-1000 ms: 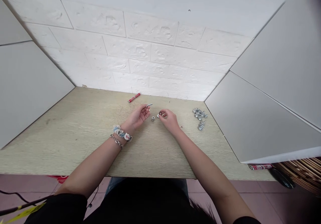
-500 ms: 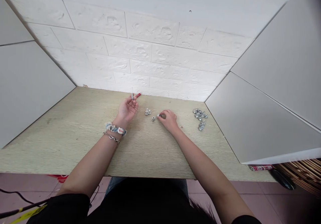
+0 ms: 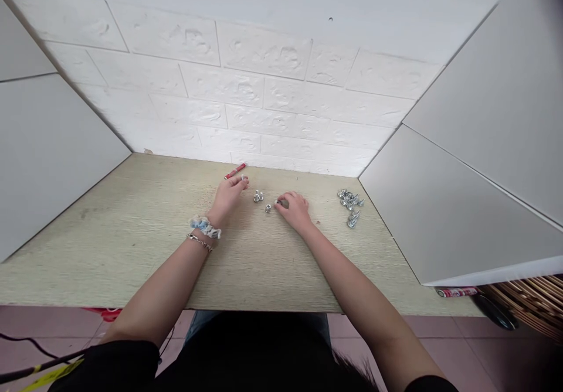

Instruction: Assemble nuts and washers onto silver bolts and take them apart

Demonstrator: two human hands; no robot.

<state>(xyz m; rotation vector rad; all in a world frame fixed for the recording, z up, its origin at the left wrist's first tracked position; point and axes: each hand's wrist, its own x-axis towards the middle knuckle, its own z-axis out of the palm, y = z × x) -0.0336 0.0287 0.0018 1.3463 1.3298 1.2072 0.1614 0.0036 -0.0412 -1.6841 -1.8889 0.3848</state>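
While left hand (image 3: 227, 197) pinches a screw (image 3: 243, 177) near the red tube (image 3: 234, 171), right hand (image 3: 295, 209) curls at a metal bit (image 3: 277, 203), hold unclear; a sideways swipe could topple the upright bolts (image 3: 256, 196) between them.

Wd tbl (image 3: 145, 228), red tube (image 3: 234, 171), metal pcs (image 3: 349, 201)

L hand (image 3: 229, 196) pinches a sm. metal pc (image 3: 243, 177) nr red tube (image 3: 234, 171); R hand (image 3: 296, 207) fingers a partly hidden pc (image 3: 278, 203). Btwn them on table (image 3: 264, 263): bolt cluster (image 3: 257, 196) + metal cyl. (image 3: 268, 208), w/ screw pile (image 3: 350, 200) well apart, right.
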